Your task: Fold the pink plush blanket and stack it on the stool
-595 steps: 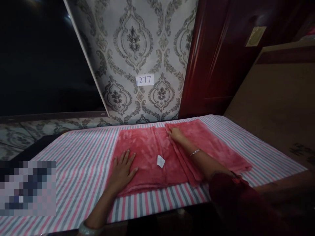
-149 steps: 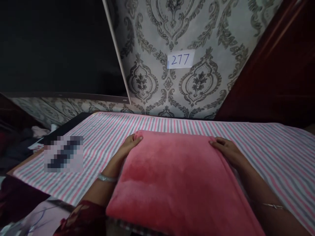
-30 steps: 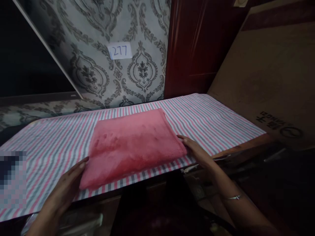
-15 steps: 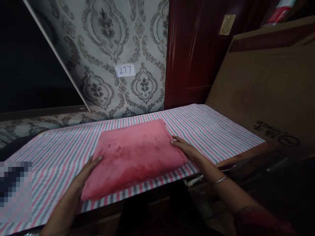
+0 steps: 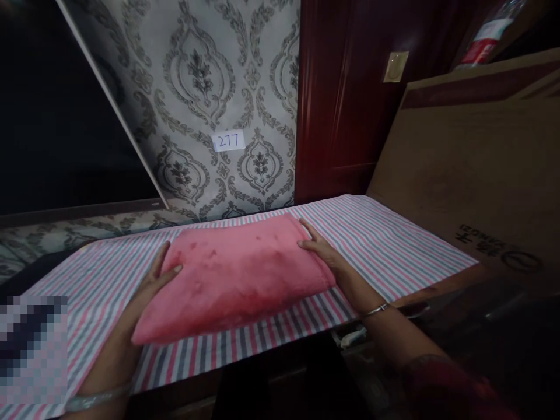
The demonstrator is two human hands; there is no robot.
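A thick pink plush cloth (image 5: 236, 274), folded into a rough rectangle, is held between my two hands over a striped tablecloth (image 5: 376, 245). At its left side, my left hand (image 5: 151, 286) has its thumb on top and its fingers along the edge. On the right side, my right hand (image 5: 326, 254) grips the edge, thumb above and fingers at the far side. The cloth's near edge looks lifted a little off the table; its underside is hidden. Shallow dents and darker patches mark its upper face.
A large dark screen (image 5: 79, 116) stands at the back left before patterned wallpaper. A paper label (image 5: 228, 140) reads 277. At the right lean a big cardboard box (image 5: 459, 163) and, above it, a bottle (image 5: 485, 41). The table's wooden edge (image 5: 437, 286) shows at right.
The pink cloth has risen slightly and its near edge has tilted up, with both hands moving along. My left fingers have spread farther from the thumb. The camera view has tipped upward.
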